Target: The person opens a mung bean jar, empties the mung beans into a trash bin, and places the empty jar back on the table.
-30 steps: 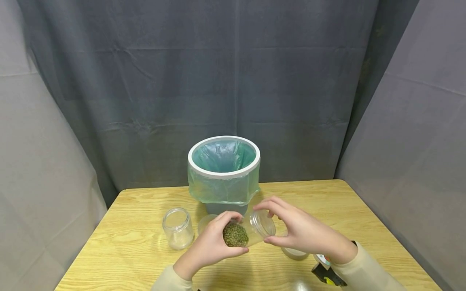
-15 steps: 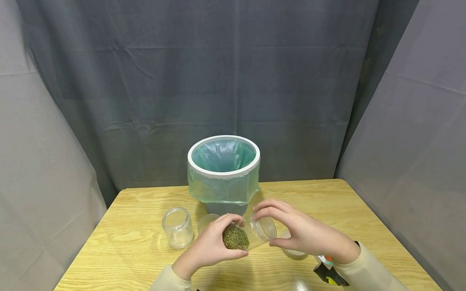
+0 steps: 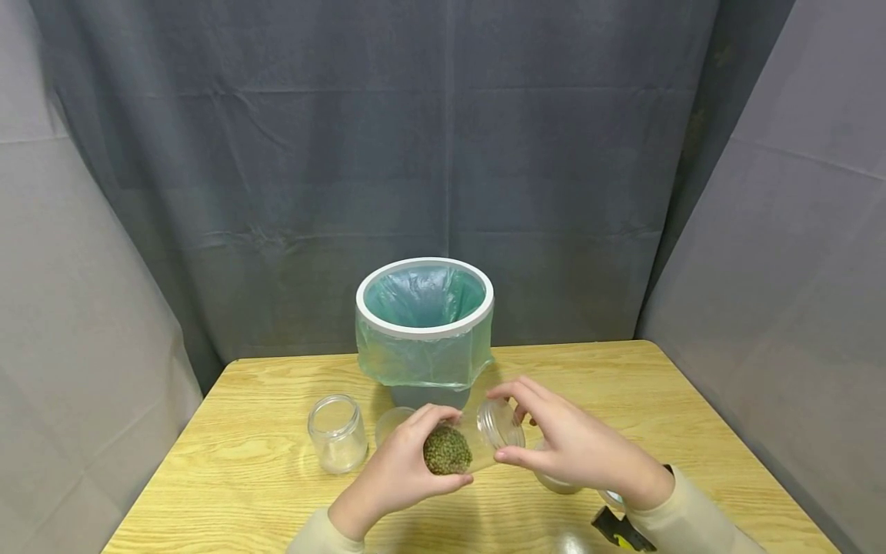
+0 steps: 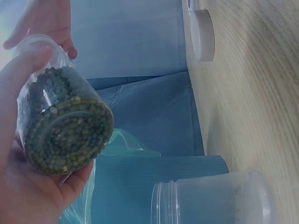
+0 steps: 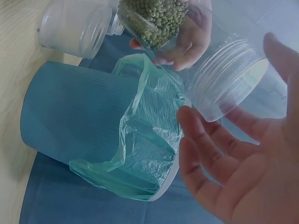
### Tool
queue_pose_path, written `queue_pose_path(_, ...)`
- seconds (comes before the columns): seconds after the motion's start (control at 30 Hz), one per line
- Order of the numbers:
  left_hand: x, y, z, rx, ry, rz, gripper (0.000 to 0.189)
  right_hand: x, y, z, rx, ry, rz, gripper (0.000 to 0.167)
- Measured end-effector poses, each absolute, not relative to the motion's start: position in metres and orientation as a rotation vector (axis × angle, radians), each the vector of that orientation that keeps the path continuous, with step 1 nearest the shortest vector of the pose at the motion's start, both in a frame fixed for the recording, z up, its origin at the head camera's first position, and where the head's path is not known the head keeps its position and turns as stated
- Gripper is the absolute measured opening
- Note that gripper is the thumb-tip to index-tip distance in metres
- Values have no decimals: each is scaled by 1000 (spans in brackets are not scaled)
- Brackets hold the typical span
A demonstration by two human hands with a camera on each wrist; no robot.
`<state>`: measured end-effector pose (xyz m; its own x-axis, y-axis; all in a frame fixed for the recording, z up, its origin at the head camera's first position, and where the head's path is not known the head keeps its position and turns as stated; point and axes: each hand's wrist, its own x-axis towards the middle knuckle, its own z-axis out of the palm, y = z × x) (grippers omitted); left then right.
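Observation:
A clear jar (image 3: 479,440) with green beans at its base end is held tilted above the table, its threaded mouth uncovered and facing right. My left hand (image 3: 398,469) grips the base end, fingers wrapped round it. In the left wrist view the beans (image 4: 67,133) show through the jar's bottom. Around the jar's mouth my right hand (image 3: 574,442) stands spread, thumb and fingertips on either side of the rim (image 5: 233,81). In the right wrist view those fingers look relaxed, and the thumb seems just off the rim. Firm contact cannot be made out.
Behind the hands stands a bin (image 3: 425,335) with a green liner and white rim. A clear jar (image 3: 338,435) is at left, another clear container (image 3: 391,422) beside it, partly hidden. Near my right wrist lie a round pale lid (image 3: 556,483) and a half-covered disc (image 3: 612,498).
My right hand has shifted slightly right along the jar's mouth, then back left. The left hand and jar have hardly moved; the beans remain at the base end.

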<state>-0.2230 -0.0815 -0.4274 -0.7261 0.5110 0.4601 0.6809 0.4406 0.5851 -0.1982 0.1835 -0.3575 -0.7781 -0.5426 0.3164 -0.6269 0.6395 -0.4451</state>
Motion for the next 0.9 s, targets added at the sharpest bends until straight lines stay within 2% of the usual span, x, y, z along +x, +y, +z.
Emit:
queue_pose_path(0.3, -223, -84, -425, -1072, -2499, -1207, 70, -200, 184, -357, 1110, -2595, 811, 52)
queue_pose_path(0.57, -224, -88, -425, -1122, -2519, -1251, 68, -201, 189, -355, 1340, -2451, 769, 71)
queue_pose_path(0.9, -223, -89, -425, -1081, -2515, -1323, 65, -201, 200, -351, 1245, -2421, 860, 72)
